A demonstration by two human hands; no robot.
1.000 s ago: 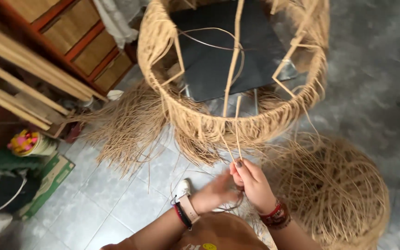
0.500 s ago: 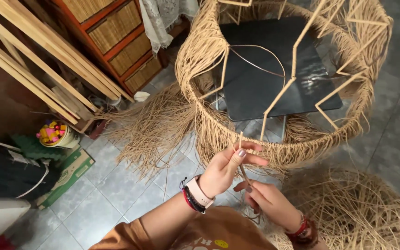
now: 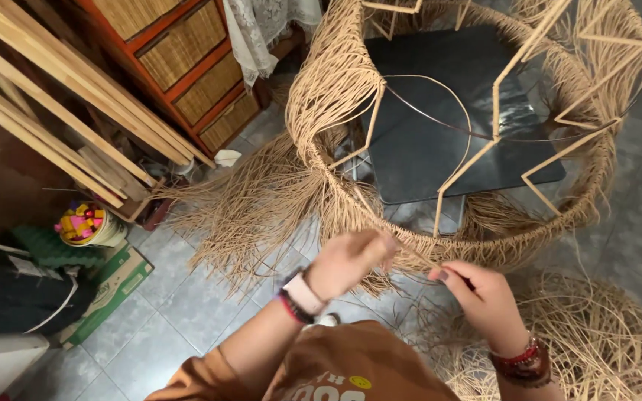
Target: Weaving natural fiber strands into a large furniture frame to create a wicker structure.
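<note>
Both hands work at the near rim of a large woven rattan frame [image 3: 351,111] that stands on the grey tiled floor [image 3: 180,304]. The left hand [image 3: 347,260], blurred, is curled with its fingers pressed together on a thin rattan strand [image 3: 414,256] just under the rim; a watch and dark bands sit on its wrist. The right hand [image 3: 481,293], wearing red bracelets, pinches the same strand between thumb and forefinger, just to the right. Loose rattan fibres [image 3: 239,208] fan out on the floor to the left, and a coiled heap of rattan [image 3: 603,341] lies at near right. A wooden drawer cabinet [image 3: 187,67] stands at far left.
</note>
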